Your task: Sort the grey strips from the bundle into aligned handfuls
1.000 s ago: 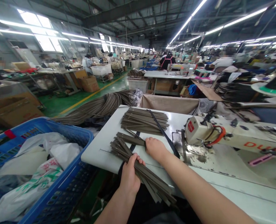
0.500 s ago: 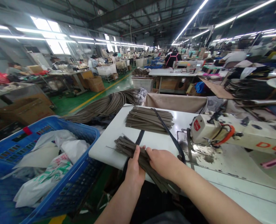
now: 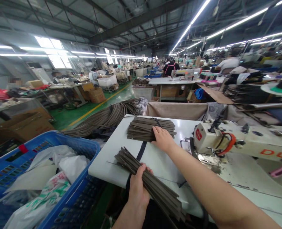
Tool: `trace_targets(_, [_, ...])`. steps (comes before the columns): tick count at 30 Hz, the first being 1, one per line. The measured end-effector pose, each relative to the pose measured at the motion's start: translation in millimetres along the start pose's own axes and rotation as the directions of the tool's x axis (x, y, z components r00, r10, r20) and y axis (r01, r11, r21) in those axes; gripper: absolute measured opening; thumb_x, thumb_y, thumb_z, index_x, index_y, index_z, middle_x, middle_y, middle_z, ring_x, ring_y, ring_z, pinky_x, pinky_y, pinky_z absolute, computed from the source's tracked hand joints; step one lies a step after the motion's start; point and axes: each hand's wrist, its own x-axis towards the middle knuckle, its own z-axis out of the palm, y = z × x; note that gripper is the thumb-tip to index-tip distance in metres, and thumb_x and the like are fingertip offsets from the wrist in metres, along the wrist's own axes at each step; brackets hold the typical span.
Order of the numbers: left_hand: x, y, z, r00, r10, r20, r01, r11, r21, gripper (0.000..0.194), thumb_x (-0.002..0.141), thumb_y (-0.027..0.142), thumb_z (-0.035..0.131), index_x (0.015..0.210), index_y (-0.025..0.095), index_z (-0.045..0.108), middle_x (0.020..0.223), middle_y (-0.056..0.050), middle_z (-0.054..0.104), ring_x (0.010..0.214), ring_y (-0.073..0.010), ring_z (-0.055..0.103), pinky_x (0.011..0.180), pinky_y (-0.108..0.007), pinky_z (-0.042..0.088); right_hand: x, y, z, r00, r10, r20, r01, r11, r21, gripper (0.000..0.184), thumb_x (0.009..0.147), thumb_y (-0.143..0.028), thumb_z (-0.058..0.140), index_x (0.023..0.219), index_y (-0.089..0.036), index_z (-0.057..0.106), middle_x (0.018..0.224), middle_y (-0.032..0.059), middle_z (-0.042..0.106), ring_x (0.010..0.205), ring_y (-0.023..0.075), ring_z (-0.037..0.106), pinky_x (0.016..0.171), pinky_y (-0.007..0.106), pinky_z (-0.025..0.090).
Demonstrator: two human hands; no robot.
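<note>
Wrapped in my left hand (image 3: 139,183) is a thick bundle of flat grey-brown strips (image 3: 163,194), slanting from the table down toward my lap. Their far ends fan out above the white tabletop. My right hand (image 3: 163,139) reaches forward to a second pile of similar strips (image 3: 141,128) lying across the table's far part. Its fingers are apart and touch the pile's near right side; part of the fingertips' contact is hidden. A black strap (image 3: 141,150) lies on the tabletop between the two groups of strips.
A sewing machine (image 3: 241,140) stands on the right of the white table (image 3: 107,167). At left is a blue plastic basket (image 3: 80,187) with plastic bags in it. Long coiled strips (image 3: 107,114) lie behind the table, before a fabric-lined bin (image 3: 177,109). Other people work farther back.
Strips held by my right hand have joined the bundle in my left hand. My right hand has then moved away, forward to the pile. The left hand keeps its hold.
</note>
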Motion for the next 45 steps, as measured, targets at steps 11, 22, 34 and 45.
trace_targets(11, [3.5,0.9,-1.3,1.000,0.016,0.013,-0.016,1.000,0.016,0.017,0.073,0.011,0.078,0.081,0.014,0.063,0.071,-0.003,0.063,0.064,-0.0128,0.062,0.064,-0.026,0.058,-63.9,-45.2,27.7,0.981,-0.166,0.103,0.157,0.984,0.088,0.032,0.095,-0.022,0.055,0.126,-0.016,0.060,0.115,0.0121,0.061,0.107,0.0256,0.056,0.095,0.036,0.044])
trace_targets(22, [-9.2,1.5,-10.5,0.998,0.057,-0.021,-0.058,0.997,-0.058,0.022,0.068,0.011,0.080,0.082,0.014,0.064,0.071,-0.001,0.062,0.063,-0.0121,0.062,0.065,-0.027,0.058,-68.4,-30.5,17.9,0.979,0.041,0.201,-0.108,0.935,0.337,0.017,0.085,-0.022,0.071,0.101,-0.020,0.070,0.099,0.0054,0.065,0.094,0.0198,0.062,0.084,0.028,0.043])
trace_targets(34, [-8.8,2.6,-14.5,0.998,0.051,0.030,-0.049,0.997,-0.052,0.030,0.065,0.018,0.083,0.088,0.015,0.064,0.066,-0.001,0.062,0.060,-0.0131,0.061,0.062,-0.027,0.056,-67.8,-24.3,8.3,0.971,0.066,0.231,-0.154,0.909,0.388,0.022,0.093,-0.023,0.054,0.103,-0.019,0.073,0.101,0.0087,0.071,0.095,0.0204,0.066,0.086,0.028,0.046])
trace_targets(45, [-5.9,2.3,-18.6,0.998,0.038,0.059,-0.037,0.999,-0.009,0.033,0.065,0.020,0.083,0.090,0.015,0.063,0.065,-0.003,0.065,0.061,-0.0144,0.062,0.064,-0.027,0.054,-72.5,-26.9,9.7,0.945,0.105,0.309,-0.236,0.874,0.426,0.004,0.082,-0.024,0.067,0.086,-0.022,0.067,0.097,0.0048,0.074,0.088,0.0187,0.067,0.076,0.026,0.045])
